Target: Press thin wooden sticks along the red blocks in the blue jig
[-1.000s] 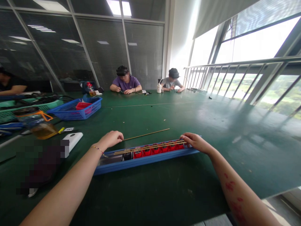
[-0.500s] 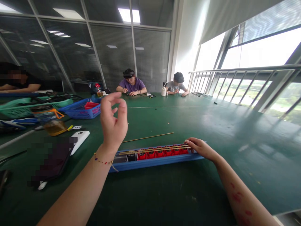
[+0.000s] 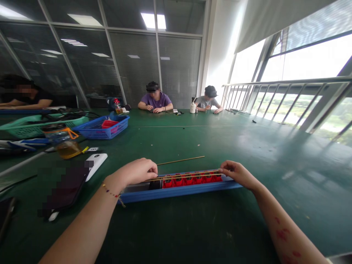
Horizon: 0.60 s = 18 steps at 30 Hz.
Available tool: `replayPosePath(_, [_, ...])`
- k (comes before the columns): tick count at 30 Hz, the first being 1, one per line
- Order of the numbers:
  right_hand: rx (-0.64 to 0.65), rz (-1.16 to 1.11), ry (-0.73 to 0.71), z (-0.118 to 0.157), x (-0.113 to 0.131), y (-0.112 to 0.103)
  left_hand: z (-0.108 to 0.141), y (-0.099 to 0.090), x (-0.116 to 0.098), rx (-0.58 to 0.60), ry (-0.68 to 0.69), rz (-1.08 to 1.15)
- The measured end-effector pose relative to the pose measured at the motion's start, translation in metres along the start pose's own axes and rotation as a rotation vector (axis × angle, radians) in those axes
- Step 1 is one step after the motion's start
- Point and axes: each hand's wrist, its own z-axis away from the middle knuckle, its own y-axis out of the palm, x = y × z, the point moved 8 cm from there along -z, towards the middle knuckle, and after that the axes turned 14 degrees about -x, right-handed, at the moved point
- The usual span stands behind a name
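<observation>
A long blue tray lies across the table in front of me, with a row of red holders and a black block inside. Several thin golden-brown sticks run lengthwise over the top of the holders. My left hand is closed at the left end of these sticks, fingertips pressed together on them. At their right end my right hand pinches them near the tray's corner. Another thin stick lies alone on the table behind the tray.
On the left are a dark phone-like slab, a white device, a jar of amber liquid, a blue basket and a green basket. Two people sit across the table and another at far left. Railing borders the right.
My left hand has come down from above the tray to the left end of the sticks and closed there. My right hand stays at the right end.
</observation>
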Motion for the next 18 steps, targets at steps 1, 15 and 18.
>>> replayPosePath(1, [-0.005, -0.006, -0.001, 0.0, 0.0, -0.001, 0.001, 0.0, 0.0, 0.026, -0.004, 0.023])
replayPosePath(15, [-0.307, -0.253, 0.102, -0.004, -0.007, -0.015, 0.001, -0.002, 0.003, 0.052, 0.026, 0.111])
replayPosePath(18, [-0.373, -0.322, 0.1, -0.004, -0.004, -0.023, -0.004, -0.017, 0.0, -0.11, 0.031, 0.1])
